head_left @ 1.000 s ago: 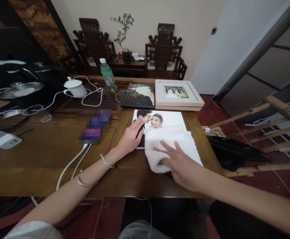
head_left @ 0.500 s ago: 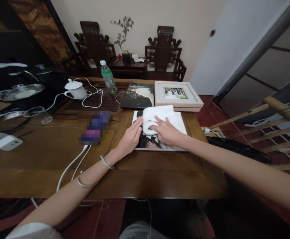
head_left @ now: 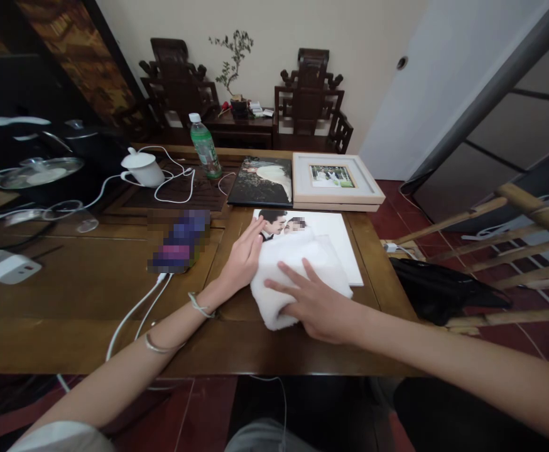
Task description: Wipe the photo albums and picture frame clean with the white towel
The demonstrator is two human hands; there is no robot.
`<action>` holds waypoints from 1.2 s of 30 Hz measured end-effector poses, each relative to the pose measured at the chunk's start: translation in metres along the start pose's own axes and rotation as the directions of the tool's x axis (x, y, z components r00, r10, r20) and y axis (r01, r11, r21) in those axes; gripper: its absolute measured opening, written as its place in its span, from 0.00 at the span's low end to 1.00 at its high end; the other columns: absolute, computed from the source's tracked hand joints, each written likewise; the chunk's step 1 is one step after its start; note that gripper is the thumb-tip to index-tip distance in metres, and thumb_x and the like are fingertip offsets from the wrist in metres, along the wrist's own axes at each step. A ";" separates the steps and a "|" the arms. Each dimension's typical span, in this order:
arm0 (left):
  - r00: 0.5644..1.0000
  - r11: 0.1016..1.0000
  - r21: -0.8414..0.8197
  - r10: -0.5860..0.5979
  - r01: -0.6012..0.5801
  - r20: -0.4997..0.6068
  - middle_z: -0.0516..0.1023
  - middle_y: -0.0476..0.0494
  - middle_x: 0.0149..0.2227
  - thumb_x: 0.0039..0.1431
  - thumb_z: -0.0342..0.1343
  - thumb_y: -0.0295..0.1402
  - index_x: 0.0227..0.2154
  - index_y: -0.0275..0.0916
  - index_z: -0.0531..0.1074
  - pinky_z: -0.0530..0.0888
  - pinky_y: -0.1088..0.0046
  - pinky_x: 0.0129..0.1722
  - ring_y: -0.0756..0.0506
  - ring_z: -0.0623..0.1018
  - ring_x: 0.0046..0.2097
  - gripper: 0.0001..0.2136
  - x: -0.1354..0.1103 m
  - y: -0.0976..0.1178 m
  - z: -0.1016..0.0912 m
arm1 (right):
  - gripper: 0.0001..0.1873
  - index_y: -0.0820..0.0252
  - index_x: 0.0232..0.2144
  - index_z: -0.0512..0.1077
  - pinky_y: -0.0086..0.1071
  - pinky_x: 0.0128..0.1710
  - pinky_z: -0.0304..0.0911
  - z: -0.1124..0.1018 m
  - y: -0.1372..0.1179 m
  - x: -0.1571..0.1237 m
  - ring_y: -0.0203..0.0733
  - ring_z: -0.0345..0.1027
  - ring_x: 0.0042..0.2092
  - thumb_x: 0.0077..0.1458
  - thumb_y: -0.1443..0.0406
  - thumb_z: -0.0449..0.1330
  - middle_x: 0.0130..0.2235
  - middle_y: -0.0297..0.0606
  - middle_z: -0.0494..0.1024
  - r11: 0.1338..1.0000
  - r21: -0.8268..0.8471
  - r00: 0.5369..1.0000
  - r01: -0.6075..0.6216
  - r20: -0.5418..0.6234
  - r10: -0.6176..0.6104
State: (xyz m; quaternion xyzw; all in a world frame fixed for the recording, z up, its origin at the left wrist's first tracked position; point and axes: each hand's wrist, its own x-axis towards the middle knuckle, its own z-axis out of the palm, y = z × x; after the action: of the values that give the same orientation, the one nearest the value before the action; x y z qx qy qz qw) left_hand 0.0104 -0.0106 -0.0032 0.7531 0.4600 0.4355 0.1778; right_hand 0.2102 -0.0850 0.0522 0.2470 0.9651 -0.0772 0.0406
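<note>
A white photo panel (head_left: 347, 242) with a portrait of two people lies flat on the wooden table. My right hand (head_left: 312, 298) presses a folded white towel (head_left: 298, 263) over the panel's lower part, and the towel hangs past its near edge. The fingers are spread on top, with the thumb tucked against a fold. At the panel's left edge rests my left hand (head_left: 244, 254), its fingers stretched out and touching the border. The towel hides the lower half of the picture.
Behind the panel lie a dark photo panel (head_left: 262, 182) and pale wooden picture frames (head_left: 373, 188). A green-labelled bottle (head_left: 205, 147), a white lidded cup (head_left: 143, 168), a pot (head_left: 41, 179) and a blurred phone (head_left: 180, 242) with white cables stand or lie to the left.
My right hand has drawn the towel down towards me, from the panel's upper part to its near edge, uncovering the portrait's heads. My left hand has stayed at the left edge, shifting slightly.
</note>
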 end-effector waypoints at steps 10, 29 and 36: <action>0.981 0.985 0.142 0.068 -0.094 0.180 0.61 0.35 0.63 0.65 0.42 0.30 0.59 0.34 0.62 0.58 0.56 0.64 0.40 0.60 0.65 0.20 -0.002 -0.011 0.009 | 0.31 0.61 0.45 0.71 0.66 0.59 0.44 0.001 0.043 -0.049 0.58 0.37 0.67 0.38 0.82 0.48 0.64 0.45 0.58 0.960 0.105 0.955 -0.259 -0.120 0.271; 0.981 0.979 0.167 0.088 -0.118 0.175 0.72 0.33 0.53 0.64 0.46 0.30 0.53 0.33 0.68 0.68 0.57 0.57 0.39 0.71 0.56 0.17 0.000 -0.006 0.005 | 0.23 0.61 0.39 0.74 0.34 0.43 0.59 -0.054 0.092 0.098 0.45 0.68 0.44 0.43 0.76 0.47 0.45 0.39 0.78 0.873 0.470 0.938 -0.130 -0.228 0.262; 0.975 0.980 0.160 0.085 -0.119 0.206 0.62 0.34 0.62 0.64 0.45 0.30 0.58 0.33 0.63 0.59 0.54 0.63 0.40 0.61 0.64 0.20 -0.002 -0.010 0.006 | 0.24 0.59 0.40 0.75 0.38 0.49 0.61 -0.041 0.128 0.028 0.47 0.69 0.48 0.42 0.74 0.48 0.48 0.39 0.77 0.869 0.435 0.889 -0.234 -0.267 0.373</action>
State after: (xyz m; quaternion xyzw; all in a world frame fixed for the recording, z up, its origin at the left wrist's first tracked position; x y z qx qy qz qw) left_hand 0.0093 -0.0062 -0.0143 0.8279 0.4363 0.3255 0.1348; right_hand 0.2461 0.0459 0.0733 0.4105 0.8701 -0.2166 -0.1659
